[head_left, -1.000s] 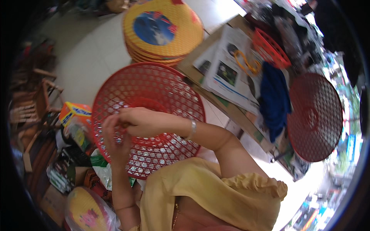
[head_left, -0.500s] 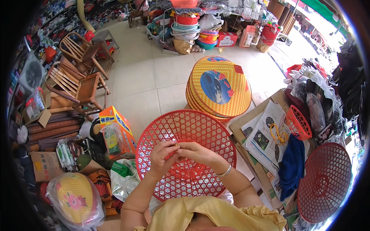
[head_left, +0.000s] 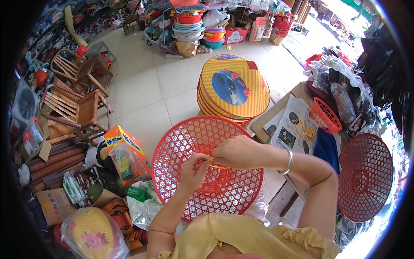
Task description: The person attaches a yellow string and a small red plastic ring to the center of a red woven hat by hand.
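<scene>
A wide red openwork conical hat [head_left: 172,142], with shiny silvery patches behind its lattice, lies in front of my body. Over its middle, both hands pinch a thin yellow-orange cord [head_left: 221,167]. My left hand [head_left: 193,173] has its fingertips closed on the cord close to the hat's centre. My right hand [head_left: 239,152], with a silver bangle [head_left: 289,162] at the wrist, grips the cord just right of the left fingertips, back of the hand upward. Whether the cord passes through the lattice is hidden by my fingers.
Beyond the hat stands a stack of yellow patterned round pieces [head_left: 256,93]. At right lie newspapers [head_left: 284,129], a coil of yellow cord [head_left: 307,133], a small red basket [head_left: 325,115], a blue cloth [head_left: 326,149] and another red hat [head_left: 366,177]. An orange box [head_left: 129,149] and bamboo chairs [head_left: 88,110] stand left.
My right hand has turned over and risen, its elbow swinging outward to the right. The cord now shows between my hands. The whole view has shifted slightly.
</scene>
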### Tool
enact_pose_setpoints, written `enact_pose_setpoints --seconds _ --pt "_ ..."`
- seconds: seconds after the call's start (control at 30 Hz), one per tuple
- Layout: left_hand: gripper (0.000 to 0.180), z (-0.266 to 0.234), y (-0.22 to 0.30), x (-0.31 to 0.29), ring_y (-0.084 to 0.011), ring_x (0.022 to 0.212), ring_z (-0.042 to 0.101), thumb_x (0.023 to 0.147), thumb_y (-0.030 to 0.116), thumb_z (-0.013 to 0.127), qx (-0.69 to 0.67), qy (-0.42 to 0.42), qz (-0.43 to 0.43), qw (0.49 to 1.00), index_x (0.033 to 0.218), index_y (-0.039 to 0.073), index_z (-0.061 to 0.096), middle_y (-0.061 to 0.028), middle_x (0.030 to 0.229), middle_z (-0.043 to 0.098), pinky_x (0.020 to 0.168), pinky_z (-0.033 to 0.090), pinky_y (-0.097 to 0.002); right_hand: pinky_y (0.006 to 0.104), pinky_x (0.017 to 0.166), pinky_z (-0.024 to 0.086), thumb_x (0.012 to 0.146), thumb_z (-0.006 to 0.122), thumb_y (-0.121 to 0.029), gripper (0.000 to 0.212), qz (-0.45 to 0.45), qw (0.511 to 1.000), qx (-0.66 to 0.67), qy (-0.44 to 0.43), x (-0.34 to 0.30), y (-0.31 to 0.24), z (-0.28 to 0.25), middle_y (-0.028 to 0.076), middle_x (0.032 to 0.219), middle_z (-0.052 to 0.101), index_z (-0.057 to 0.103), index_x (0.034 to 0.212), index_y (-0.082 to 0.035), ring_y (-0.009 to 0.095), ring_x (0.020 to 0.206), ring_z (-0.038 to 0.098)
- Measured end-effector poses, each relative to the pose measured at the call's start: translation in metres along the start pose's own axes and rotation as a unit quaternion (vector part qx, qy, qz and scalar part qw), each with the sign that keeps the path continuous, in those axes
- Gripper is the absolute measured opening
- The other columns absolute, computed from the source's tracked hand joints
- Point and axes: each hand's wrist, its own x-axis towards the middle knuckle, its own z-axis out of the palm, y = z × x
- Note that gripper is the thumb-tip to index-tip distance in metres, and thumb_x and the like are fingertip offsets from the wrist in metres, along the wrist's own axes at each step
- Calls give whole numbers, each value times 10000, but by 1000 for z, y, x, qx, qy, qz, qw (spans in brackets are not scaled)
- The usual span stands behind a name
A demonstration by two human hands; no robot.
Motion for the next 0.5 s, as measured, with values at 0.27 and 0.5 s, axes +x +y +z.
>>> enact_pose_setpoints --seconds 0.27,0.5 --pt "149 4 7 -8 -110 839 600 949 91 579 -66 -12 -97 993 1073 9 566 -33 930 593 742 496 -254 464 609 488 922 523 -274 221 2 996 61 66 6 -3 2 139 743 626 567 880 -62 357 700 635" --pt "131 9 8 16 -100 753 542 924 115 618 -63 -3 -94 994 1003 24 670 -29 860 579 654 437 -245 413 609 477 879 586 -177 160 -10 974 128 188 13 -1 -18 156 742 588 564 839 -23 347 696 605"
